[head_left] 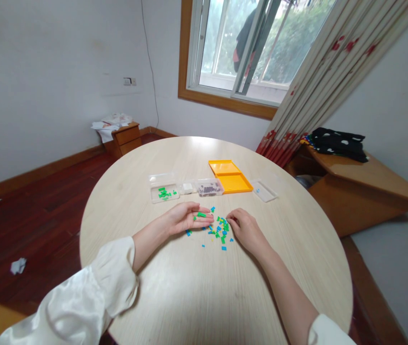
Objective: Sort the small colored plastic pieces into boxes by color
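My left hand (186, 216) lies palm up on the round wooden table (175, 297), fingers stretched out, with a few small green pieces (201, 214) resting on its fingers. My right hand (243, 227) rests knuckles up just right of a loose pile of tiny green, blue and yellow pieces (219, 229). Its fingertips are pinched together at the pile's right edge; what they hold is too small to make out.
Behind the pile stand a clear box with green pieces (163, 190), a small clear box (188, 187), a clear box of dark pieces (209, 187), an open orange case (230, 175) and a clear lid (264, 190). A wooden bench with dark cloth (338, 143) is at right.
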Tool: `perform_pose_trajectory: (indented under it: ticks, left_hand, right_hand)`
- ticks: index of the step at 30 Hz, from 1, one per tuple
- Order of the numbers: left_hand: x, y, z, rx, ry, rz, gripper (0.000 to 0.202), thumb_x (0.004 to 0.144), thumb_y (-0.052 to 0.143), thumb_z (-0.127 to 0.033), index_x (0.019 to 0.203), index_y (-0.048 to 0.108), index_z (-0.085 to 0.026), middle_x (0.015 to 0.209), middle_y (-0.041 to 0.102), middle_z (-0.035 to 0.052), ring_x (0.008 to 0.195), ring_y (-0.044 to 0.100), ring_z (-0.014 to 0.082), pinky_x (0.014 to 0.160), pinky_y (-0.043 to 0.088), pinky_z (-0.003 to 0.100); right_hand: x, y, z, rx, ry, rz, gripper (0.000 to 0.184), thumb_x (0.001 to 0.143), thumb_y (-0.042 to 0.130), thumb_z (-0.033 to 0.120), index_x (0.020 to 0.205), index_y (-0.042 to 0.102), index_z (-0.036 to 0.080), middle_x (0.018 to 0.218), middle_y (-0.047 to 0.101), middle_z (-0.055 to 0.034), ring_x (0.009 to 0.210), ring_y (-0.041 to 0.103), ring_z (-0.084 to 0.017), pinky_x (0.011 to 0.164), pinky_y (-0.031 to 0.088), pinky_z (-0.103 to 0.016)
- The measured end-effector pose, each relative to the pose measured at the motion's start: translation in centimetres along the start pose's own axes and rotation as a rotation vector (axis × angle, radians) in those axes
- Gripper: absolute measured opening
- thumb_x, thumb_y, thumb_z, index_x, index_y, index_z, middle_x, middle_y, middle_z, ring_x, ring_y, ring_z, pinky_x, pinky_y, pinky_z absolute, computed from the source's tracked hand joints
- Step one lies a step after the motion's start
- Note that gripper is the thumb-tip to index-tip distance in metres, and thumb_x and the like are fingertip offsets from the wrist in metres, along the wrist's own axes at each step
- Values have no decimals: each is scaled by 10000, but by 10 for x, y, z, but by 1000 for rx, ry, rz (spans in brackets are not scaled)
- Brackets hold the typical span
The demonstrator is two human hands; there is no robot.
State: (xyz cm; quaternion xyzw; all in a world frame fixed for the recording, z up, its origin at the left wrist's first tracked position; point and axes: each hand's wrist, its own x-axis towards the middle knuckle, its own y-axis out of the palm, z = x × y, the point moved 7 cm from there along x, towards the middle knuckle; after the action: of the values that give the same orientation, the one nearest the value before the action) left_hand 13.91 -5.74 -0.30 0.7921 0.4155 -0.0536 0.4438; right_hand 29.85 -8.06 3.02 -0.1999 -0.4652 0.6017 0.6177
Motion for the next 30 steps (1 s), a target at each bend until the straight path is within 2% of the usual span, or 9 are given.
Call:
perform_pose_trajectory:
  ticks: [5,10,15,17,19,22,23,26,30]
  left_hand:
    - [0,6,6,24,-56,59,250,860,356,-147,943,554,-21,813,674,165,786,678,200,814,507,321]
    - [3,11,12,-5,-61,158,171,805,460,-125,895,560,-19,794,664,149,750,671,196,862,477,349]
    - [0,12,8,-48,-64,166,160,791,440,-98,882,550,-25,821,649,151,794,658,205,883,471,373]
    - [-1,3,-9,-71,55,66,164,782,425,-84,865,558,-35,795,639,145,767,648,198,850,490,373]
    - [-7,-12,-40,-101,319,-95,134,768,431,-79,797,562,-70,727,618,110,690,624,171,786,513,347]
    - [-20,-32,-77,-125,570,-239,117,753,439,-101,708,545,-120,650,561,31,596,557,99,663,496,219]
    - [-29,-42,-90,-66,700,-355,101,730,456,-100,675,537,-124,623,538,15,526,503,83,583,472,206]
    - [-49,-60,-113,263,921,-669,125,720,437,-130,656,543,-145,615,513,-3,489,429,93,519,425,227]
    - [-54,-58,-119,900,1007,-884,175,702,401,-91,670,548,-180,726,560,28,748,531,174,733,442,302]
  right_hand:
    - [-2,-10,27,90,-50,-168,115,836,472,150,784,568,185,780,607,-52,753,560,-180,685,455,-311]
    - [-7,-4,66,200,-201,-164,129,862,486,166,873,609,203,850,639,-54,836,570,-184,737,469,-323]
    - [-9,-5,63,195,-182,-187,192,885,466,206,1005,615,197,908,653,-70,867,582,-187,760,482,-338]
    - [-9,-9,56,185,-151,-207,216,898,443,225,1028,613,198,918,653,-74,873,584,-189,758,483,-340]
    - [-8,-10,52,180,-125,-203,234,906,424,240,1037,614,202,937,653,-78,891,584,-192,756,483,-338]
    - [-8,-10,51,180,-97,-179,249,910,413,256,1045,616,202,940,652,-85,900,582,-198,755,482,-341]
    - [-8,-9,52,181,-94,-172,251,910,412,258,1046,616,203,936,651,-86,896,581,-200,755,481,-345]
    - [-8,-7,53,187,-100,-163,251,907,411,254,1038,619,201,931,651,-86,891,577,-203,762,479,-353]
    - [-7,-6,47,147,-99,-165,240,887,416,206,1001,627,192,910,644,-84,885,568,-206,786,465,-358]
